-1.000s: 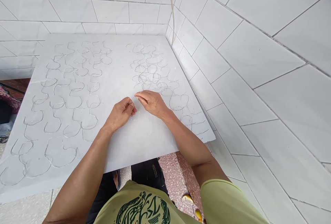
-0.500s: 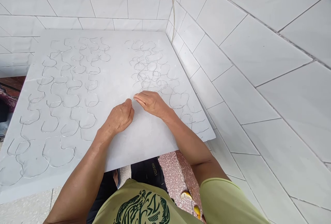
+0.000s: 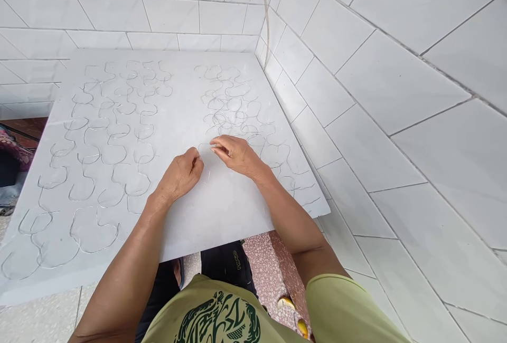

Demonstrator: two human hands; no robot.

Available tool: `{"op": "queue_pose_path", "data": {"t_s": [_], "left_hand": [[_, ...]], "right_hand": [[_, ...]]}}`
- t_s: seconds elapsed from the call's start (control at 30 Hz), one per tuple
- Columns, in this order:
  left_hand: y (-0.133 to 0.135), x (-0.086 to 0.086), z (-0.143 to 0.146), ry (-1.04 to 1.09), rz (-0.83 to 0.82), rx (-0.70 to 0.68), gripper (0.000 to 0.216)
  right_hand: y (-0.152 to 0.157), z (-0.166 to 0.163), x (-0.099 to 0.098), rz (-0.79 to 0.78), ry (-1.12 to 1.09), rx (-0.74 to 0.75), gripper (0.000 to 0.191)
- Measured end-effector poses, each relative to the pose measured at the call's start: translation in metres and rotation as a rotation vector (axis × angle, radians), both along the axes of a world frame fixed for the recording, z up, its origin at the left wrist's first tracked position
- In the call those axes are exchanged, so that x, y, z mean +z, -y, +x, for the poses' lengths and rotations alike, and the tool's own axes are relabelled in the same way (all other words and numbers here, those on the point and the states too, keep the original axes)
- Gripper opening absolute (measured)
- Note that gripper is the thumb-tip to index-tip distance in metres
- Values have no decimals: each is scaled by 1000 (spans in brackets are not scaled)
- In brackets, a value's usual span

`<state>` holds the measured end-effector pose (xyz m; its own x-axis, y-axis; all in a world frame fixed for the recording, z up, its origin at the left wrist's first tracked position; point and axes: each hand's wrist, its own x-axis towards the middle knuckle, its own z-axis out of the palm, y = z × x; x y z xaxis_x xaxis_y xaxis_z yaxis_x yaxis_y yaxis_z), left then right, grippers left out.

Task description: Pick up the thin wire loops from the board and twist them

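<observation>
Left hand (image 3: 180,174) and right hand (image 3: 237,154), both pinched shut on one thin wire (image 3: 204,145) just above the counter (image 3: 222,211), seem mid-bend; another curve calls for firm, steady fingertips. Beyond, bent wire loops (image 3: 106,137) lie left, a tangled wire heap (image 3: 227,105) right

shirt: olive-green, short sleeves | print: dark green swirl on chest | forearms: bare
</observation>
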<state>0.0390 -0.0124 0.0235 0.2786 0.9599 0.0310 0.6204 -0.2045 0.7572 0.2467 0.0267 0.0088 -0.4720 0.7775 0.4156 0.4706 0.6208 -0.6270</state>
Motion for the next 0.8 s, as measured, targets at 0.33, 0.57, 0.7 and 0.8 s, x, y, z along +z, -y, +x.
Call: {"op": "queue_pose_path", "data": {"t_s": [0.33,0.57,0.7,0.8], "left_hand": [[0,-4,1,127,-5,52,15],[1,-2,2,92,-7,9,18],[1,-2,-1,54,-33,-44,19],[0,-3,-3,38,-40,-74,18]], "right_hand": [[0,-11,-13,142,14,-110,32],[-3,-12,-12,253,48,-150,30],[-3,-11,-13,277,62,-145,33],[-2,-8,-13,267,41,-95,34]]}}
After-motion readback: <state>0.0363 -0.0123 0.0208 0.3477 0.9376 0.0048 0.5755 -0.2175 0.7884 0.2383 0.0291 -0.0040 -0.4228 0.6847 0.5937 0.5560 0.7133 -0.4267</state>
